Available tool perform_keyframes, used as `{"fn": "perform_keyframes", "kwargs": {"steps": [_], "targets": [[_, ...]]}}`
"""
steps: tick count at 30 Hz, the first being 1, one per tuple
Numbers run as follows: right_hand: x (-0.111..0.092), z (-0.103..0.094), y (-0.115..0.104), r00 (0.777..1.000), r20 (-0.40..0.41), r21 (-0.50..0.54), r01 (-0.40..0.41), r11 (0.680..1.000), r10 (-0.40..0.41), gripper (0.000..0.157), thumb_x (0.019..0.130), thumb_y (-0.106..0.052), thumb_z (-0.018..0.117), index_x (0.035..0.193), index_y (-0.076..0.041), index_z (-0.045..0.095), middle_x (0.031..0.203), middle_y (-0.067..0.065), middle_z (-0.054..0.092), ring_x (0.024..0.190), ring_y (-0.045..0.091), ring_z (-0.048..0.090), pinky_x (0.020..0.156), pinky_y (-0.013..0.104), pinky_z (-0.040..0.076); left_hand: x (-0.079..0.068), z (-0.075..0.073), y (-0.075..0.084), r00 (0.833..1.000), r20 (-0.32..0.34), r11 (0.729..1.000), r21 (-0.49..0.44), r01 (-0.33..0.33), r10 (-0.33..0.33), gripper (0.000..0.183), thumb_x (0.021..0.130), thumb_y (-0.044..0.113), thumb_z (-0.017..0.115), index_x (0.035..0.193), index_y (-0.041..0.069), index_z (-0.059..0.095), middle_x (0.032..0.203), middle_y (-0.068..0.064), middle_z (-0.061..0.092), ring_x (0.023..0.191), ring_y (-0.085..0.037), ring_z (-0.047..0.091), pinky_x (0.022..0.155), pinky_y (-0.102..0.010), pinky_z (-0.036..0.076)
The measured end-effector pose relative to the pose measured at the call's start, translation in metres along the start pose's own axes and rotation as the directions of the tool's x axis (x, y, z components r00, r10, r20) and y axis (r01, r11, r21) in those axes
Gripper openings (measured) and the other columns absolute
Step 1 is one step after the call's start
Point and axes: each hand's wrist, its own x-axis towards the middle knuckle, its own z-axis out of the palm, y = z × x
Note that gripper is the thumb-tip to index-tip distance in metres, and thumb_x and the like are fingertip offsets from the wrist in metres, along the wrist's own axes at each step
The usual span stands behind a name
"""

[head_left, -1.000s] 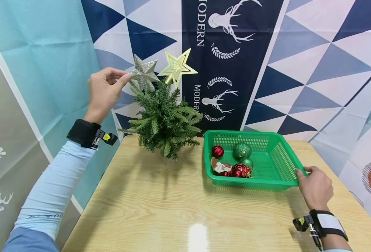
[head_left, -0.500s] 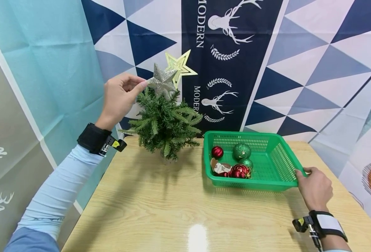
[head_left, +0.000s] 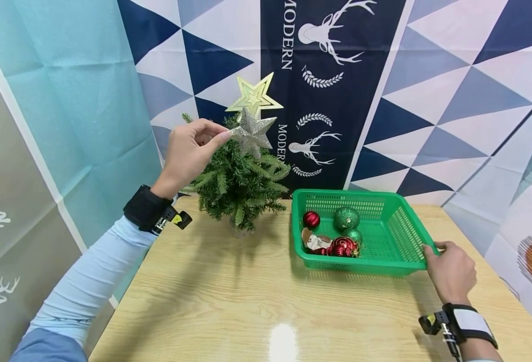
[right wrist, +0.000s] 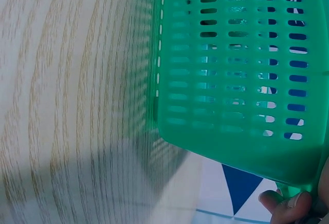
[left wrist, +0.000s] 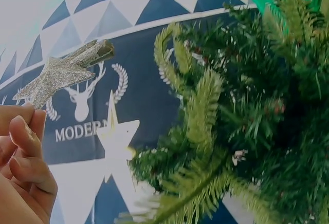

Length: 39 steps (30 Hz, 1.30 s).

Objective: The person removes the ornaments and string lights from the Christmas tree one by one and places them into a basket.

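My left hand pinches one point of a silver glitter star between thumb and fingers, holding it in front of the upper part of a small Christmas tree. In the left wrist view a hollow socket shows on the silver star, and the left hand is at the lower left. A gold star stands at the treetop, just behind the silver one. At the right, my right hand grips the near right corner of a green plastic basket; its fingertips show below the corner in the right wrist view.
The basket, right of the tree, contains red baubles, green glitter baubles and a small white-and-brown figure. A wooden table lies beneath. Patterned cloth hangs close behind and at both sides.
My left hand has carried the silver star rightward and down, from the tree's left side to in front of the gold star's lower part. The right hand and basket have barely moved.
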Motion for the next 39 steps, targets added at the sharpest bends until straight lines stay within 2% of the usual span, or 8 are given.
{"fn": "perform_keyframes", "kwargs": {"steps": [4,11,13,19,25,32,39], "targets": [[0.000,0.000,-0.001,1.000,-0.003,-0.002,0.001,1.000,-0.001,0.046,0.095,-0.031,0.061,0.118,0.009,0.063,0.092,0.026,0.066,0.073,0.041,0.059,0.046,0.040,0.036,-0.003,0.007,-0.001,0.999,0.037,1.000,-0.003,-0.011,0.011,0.017,0.094,0.013,0.066,0.104,0.000,0.070,0.082,-0.010,0.067,0.059,-0.017,0.048,0.060,-0.026,0.032],[0.000,0.001,-0.001,1.000,0.004,-0.006,0.000,1.000,0.001,0.047,0.095,-0.030,0.060,0.119,0.010,0.062,0.092,0.026,0.066,0.071,0.038,0.059,0.045,0.039,0.036,-0.006,0.033,-0.034,0.995,0.092,0.998,-0.047,-0.032,0.036,0.022,0.095,0.031,0.064,0.104,0.013,0.071,0.077,0.004,0.065,0.059,-0.010,0.049,0.060,-0.027,0.036],[0.000,0.001,-0.001,1.000,0.005,-0.005,-0.001,1.000,0.001,0.047,0.095,-0.030,0.060,0.119,0.010,0.062,0.092,0.026,0.066,0.071,0.038,0.059,0.046,0.039,0.036,-0.008,0.040,-0.037,0.993,0.114,0.998,-0.045,-0.038,0.043,0.024,0.095,0.036,0.063,0.104,0.015,0.071,0.076,0.003,0.065,0.060,-0.009,0.048,0.060,-0.028,0.035],[0.000,0.001,-0.004,1.000,0.000,-0.002,0.003,1.000,-0.003,0.047,0.095,-0.030,0.060,0.119,0.010,0.062,0.093,0.026,0.066,0.072,0.038,0.059,0.047,0.038,0.036,-0.010,0.055,-0.034,0.987,0.138,0.997,-0.033,-0.074,0.078,0.024,0.096,0.037,0.062,0.105,0.017,0.071,0.072,-0.002,0.062,0.058,-0.009,0.045,0.058,-0.029,0.033],[0.001,0.000,-0.005,1.000,-0.013,0.001,0.011,1.000,-0.011,0.046,0.094,-0.029,0.061,0.118,0.011,0.063,0.091,0.026,0.066,0.071,0.038,0.059,0.047,0.038,0.036,-0.012,0.067,-0.030,0.983,0.157,0.995,-0.039,-0.095,0.100,0.018,0.096,0.032,0.064,0.102,0.017,0.072,0.072,0.003,0.061,0.055,-0.010,0.042,0.056,-0.028,0.031],[-0.002,0.000,-0.005,1.000,-0.013,-0.005,0.007,1.000,-0.007,0.045,0.094,-0.028,0.060,0.117,0.011,0.063,0.088,0.025,0.066,0.070,0.036,0.059,0.048,0.038,0.036,-0.020,0.079,-0.029,0.977,0.187,0.993,-0.083,-0.086,0.100,0.016,0.095,0.031,0.065,0.100,0.017,0.073,0.063,0.000,0.051,0.054,-0.014,0.041,0.055,-0.028,0.029],[-0.002,0.001,-0.004,1.000,-0.009,-0.006,0.004,1.000,-0.004,0.045,0.095,-0.028,0.060,0.118,0.011,0.063,0.088,0.025,0.066,0.070,0.036,0.059,0.048,0.038,0.036,-0.029,0.093,-0.030,0.972,0.215,0.993,-0.083,-0.085,0.101,0.013,0.095,0.027,0.065,0.099,0.017,0.073,0.060,0.002,0.049,0.051,-0.012,0.039,0.052,-0.026,0.029]]}}
